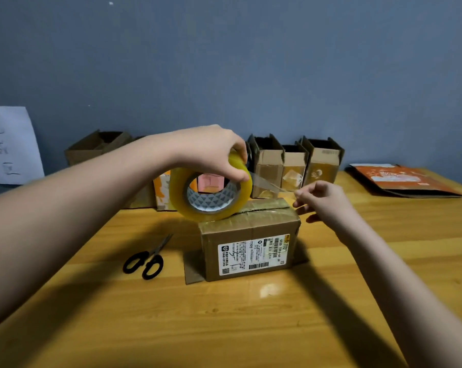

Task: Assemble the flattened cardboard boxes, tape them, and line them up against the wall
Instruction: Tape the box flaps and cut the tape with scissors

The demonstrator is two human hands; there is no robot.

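- Wooden tabletop (251, 328) carries everything, its yellow-brown boards running under both forearms.
- Black-handled scissors (147, 258) lie flat on it, closed, just left of the box being worked on.
- That cardboard box (247, 244) stands near the middle, its closed flaps on top, a white shipping label (252, 253) on the near face and loose flaps splayed on the tabletop at its base.
- Above the box's left top edge, the left hand (211, 152) grips a roll of clear tape (210, 188) from above, fingers curled over its rim.
- A strip of tape (269, 185) stretches rightward from the roll to the right hand (321, 199), which pinches its free end between fingertips over the box's right top corner.
- Farther back, assembled boxes (295, 163) stand open-topped in a row against the blue-grey wall (224, 62), with more (97, 147) behind the left forearm.
- Flattened orange printed cardboard (405, 180) lies at the far right.
- A handwritten paper sheet (10, 146) hangs on the wall at left.
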